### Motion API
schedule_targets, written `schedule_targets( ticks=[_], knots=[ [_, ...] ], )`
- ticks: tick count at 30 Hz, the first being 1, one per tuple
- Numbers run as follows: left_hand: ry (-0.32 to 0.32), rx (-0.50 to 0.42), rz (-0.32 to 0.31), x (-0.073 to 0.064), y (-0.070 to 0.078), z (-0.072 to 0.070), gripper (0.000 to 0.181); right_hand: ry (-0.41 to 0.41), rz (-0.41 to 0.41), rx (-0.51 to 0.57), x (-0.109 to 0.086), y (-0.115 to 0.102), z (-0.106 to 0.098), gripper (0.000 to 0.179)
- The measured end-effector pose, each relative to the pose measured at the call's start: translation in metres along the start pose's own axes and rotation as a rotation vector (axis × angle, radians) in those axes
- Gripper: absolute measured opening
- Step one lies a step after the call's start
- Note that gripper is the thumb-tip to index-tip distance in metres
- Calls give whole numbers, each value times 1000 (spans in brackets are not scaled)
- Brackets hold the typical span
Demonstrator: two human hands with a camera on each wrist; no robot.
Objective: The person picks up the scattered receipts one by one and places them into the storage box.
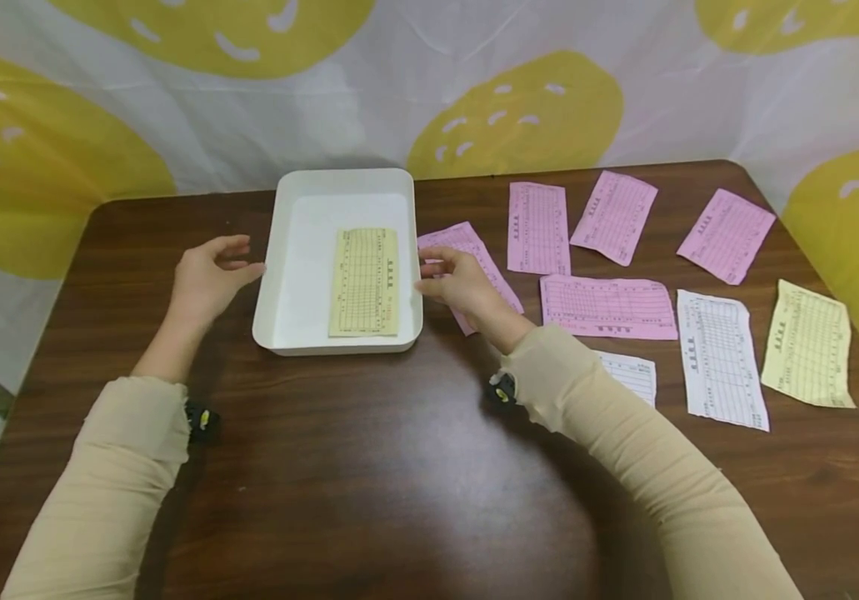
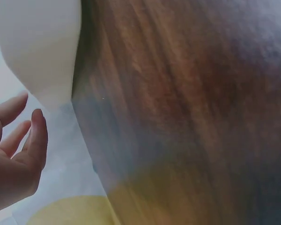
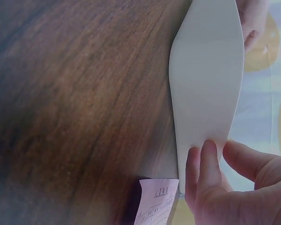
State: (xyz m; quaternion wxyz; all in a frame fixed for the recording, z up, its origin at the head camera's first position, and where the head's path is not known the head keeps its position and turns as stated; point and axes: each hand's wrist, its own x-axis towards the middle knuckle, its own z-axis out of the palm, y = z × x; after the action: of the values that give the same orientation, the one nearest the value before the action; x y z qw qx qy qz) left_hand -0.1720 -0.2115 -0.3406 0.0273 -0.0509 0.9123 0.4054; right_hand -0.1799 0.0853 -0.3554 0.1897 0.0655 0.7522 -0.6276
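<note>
The tray (image 1: 305, 275) is sitting on the table (image 1: 369, 467), holding yellow paper (image 1: 364, 283). The left hand (image 1: 207, 279) is waiting loosely just beside it; the right hand (image 1: 457, 282) is touching its side, fingers relaxed. It's looking light, stiff, maybe slippery; both long sides are seeming best for holding.

White tray (image 1: 303, 275) set level on the brown table (image 1: 287, 467), yellow slip (image 1: 363, 283) inside.
The shallow, round-cornered rectangle is placed open side up, its length pointing away; the printed slip is laid lengthwise in its right half. Its right wall is touched by the right hand (image 1: 462, 287); the left hand (image 1: 207, 277) is held just beside its left rim.
</note>
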Motion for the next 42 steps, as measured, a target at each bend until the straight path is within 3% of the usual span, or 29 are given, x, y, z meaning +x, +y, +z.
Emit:
schedule_targets(
  ticks=[5, 14, 19, 27, 34, 42],
  knots=[
    [-49, -27, -11, 1, -1, 2, 54, -4, 0, -11, 1, 0, 0, 54],
    [-83, -83, -50, 7, 2, 6, 54, 9, 6, -4, -1, -1, 0, 53],
    [-65, -89, -58, 8, 7, 12, 50, 20, 5, 7, -1, -2, 0, 53],
    [0, -59, -48, 7, 10, 20, 48, 22, -15, -66, -3, -2, 3, 53],
    [-29, -59, -70, 8, 8, 21, 48, 24, -128, -329, -7, 0, -5, 43],
    [-33, -70, -61, 7, 7, 20, 47, 86, -212, -620, -14, -3, -40, 37]
  ],
)
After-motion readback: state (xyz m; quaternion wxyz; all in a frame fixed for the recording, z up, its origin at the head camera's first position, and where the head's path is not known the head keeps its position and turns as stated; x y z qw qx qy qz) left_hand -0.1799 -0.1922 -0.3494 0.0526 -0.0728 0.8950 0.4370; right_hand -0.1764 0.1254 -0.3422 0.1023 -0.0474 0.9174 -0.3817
